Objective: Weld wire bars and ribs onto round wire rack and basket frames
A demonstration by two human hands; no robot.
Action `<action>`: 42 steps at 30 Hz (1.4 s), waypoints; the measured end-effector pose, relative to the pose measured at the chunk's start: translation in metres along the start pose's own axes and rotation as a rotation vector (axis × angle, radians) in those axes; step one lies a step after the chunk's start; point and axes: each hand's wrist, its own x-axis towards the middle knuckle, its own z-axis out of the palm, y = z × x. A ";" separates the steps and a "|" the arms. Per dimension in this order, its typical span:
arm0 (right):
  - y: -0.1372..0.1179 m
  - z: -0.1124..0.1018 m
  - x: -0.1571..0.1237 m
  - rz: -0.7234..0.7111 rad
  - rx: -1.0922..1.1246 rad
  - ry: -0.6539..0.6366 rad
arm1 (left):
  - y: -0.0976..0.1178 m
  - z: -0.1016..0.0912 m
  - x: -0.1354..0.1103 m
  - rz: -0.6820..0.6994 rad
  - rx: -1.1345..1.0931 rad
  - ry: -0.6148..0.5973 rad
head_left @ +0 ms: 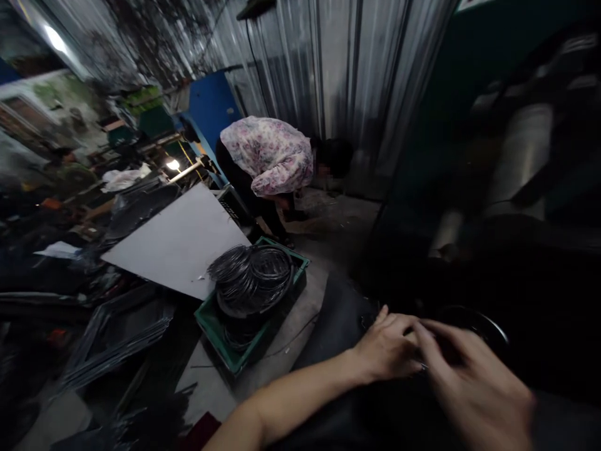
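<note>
My left hand is at the lower right, its fingers curled and meeting my right hand. The right hand is smeared by motion; its thumb and fingers bend together in a pinch. A small shiny bit shows between the hands, but what they hold is too dark and hidden to name. Just beyond the right hand's fingers, a thin curved rim catches the light. To the left of my hands stands a green crate with several coils of black wire-like rings piled in it.
A person in a flowered top bends over by the corrugated metal wall. A pale flat board lies behind the crate. Stacked dark frames lie at the left. A large dark machine stands close on the right.
</note>
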 end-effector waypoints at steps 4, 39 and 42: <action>-0.036 0.021 0.028 -0.127 -0.055 -0.094 | -0.005 0.011 0.002 0.027 -0.019 -0.001; 0.120 -0.044 -0.120 0.405 -0.186 0.206 | 0.018 -0.017 0.011 -0.059 0.044 -0.013; 0.113 -0.049 -0.120 0.468 -0.136 0.214 | 0.017 -0.020 0.016 -0.072 0.016 -0.050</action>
